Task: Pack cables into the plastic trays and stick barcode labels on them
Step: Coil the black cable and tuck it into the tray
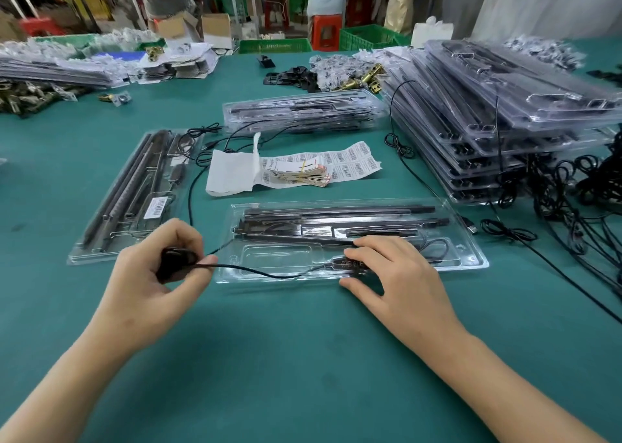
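Observation:
A clear plastic tray (471, 257) with long black bars lies in front of me on the green table. My left hand (151, 274) grips a coiled bundle of black cable (176, 260) just left of the tray. A strand of that cable (255, 272) runs right across the tray's front pocket to a small black controller (350, 263). My right hand (397, 274) lies flat over the tray, its fingers pressing the controller down. A sheet of barcode labels (356, 160) and a banded stack of tags (303, 173) lie behind the tray.
A packed tray with a barcode label (158, 206) lies angled at the left. Another filled tray stack (303, 113) sits behind the labels. A tall pile of trays (505, 123) and tangled loose cables (572, 200) fill the right side. Crates and people stand beyond the table.

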The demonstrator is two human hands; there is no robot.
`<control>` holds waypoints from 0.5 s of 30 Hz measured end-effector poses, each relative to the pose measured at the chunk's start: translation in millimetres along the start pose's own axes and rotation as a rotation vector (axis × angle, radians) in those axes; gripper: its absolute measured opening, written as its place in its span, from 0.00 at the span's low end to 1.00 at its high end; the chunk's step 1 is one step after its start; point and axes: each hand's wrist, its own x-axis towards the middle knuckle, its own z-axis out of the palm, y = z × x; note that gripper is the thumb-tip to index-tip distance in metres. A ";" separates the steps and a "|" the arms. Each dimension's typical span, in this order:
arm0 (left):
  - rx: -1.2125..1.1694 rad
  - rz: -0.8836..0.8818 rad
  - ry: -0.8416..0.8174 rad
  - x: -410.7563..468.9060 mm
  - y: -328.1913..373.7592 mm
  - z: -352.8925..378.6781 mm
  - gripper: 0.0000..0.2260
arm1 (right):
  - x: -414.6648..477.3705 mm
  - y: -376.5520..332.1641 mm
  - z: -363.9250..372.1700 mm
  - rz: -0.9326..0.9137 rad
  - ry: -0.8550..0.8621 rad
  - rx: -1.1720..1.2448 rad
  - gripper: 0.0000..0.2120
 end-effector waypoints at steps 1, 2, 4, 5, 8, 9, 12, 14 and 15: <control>0.043 0.037 -0.008 1.7 4.4 0.2 0.06 | 0.0 -0.1 -0.1 0.001 -0.001 0.002 0.17; 0.102 0.079 -0.020 3.7 8.5 -0.2 0.05 | -0.1 -0.1 -0.3 0.002 -0.001 0.002 0.16; 0.253 0.165 -0.036 8.7 14.4 -3.1 0.05 | -0.2 -0.3 -0.6 0.001 -0.005 0.001 0.16; 0.338 0.216 -0.031 11.5 16.2 -4.8 0.05 | 0.1 -0.6 -0.7 0.000 -0.007 -0.001 0.16; 0.537 0.362 0.019 21.4 19.9 -9.1 0.06 | 0.4 -1.4 -1.0 -0.004 -0.007 -0.007 0.16; 0.584 0.394 0.043 25.7 20.8 -10.5 0.07 | 0.2 -1.6 -1.2 -0.004 -0.006 -0.008 0.16; 0.721 0.483 0.106 41.6 27.3 -13.6 0.06 | 0.7 -2.7 -2.0 0.000 -0.001 -0.003 0.16; 0.746 0.498 0.059 52.4 34.7 -13.9 0.03 | 1.0 -2.9 -2.5 -0.002 -0.004 -0.004 0.16; 0.731 0.461 -0.007 56.9 39.2 -13.4 0.02 | 1.1 -3.1 -2.7 -0.003 -0.009 -0.005 0.17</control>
